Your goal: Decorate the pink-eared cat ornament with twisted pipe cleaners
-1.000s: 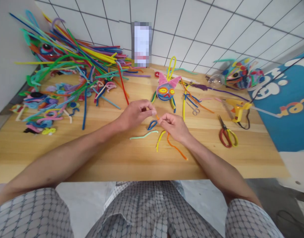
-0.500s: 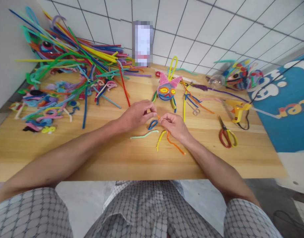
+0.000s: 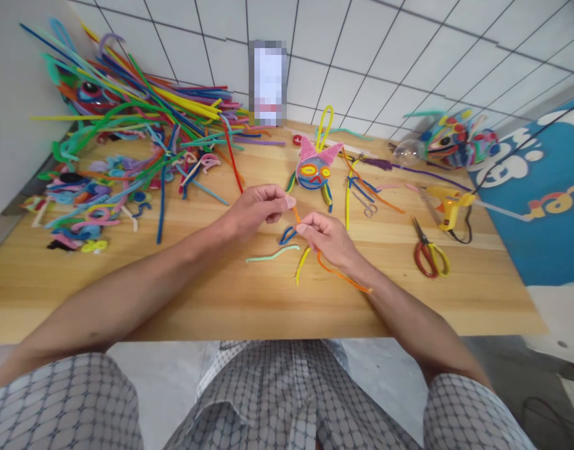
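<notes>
An orange pipe cleaner (image 3: pixel 339 273) passes through my right hand (image 3: pixel 325 234), its long tail trailing toward my right forearm. The fingertips of my left hand (image 3: pixel 263 205) pinch its short far end, so a bit of orange shows between the hands. A blue pipe cleaner loop (image 3: pixel 287 235) sits against my right fingertips; whether it is held cannot be told. Below lie a yellow pipe cleaner (image 3: pixel 301 269), partly under my right hand, and a mint pipe cleaner (image 3: pixel 272 255). Just beyond the hands stands a cat-faced ornament (image 3: pixel 313 170) with pink ears and a yellow hanging loop.
A heap of colourful pipe cleaners (image 3: pixel 169 100) fills the back left, with curled scraps (image 3: pixel 85 194) before it. Scissors (image 3: pixel 430 253), a yellow glue gun (image 3: pixel 450 206) and small scissors (image 3: pixel 367 207) lie to the right. A phone (image 3: pixel 268 81) leans on the tiled wall. Decorated balls (image 3: pixel 448 147) sit back right.
The hands have drawn slightly apart, showing more orange pipe cleaner between them. Its tail has swung rightward to my forearm.
</notes>
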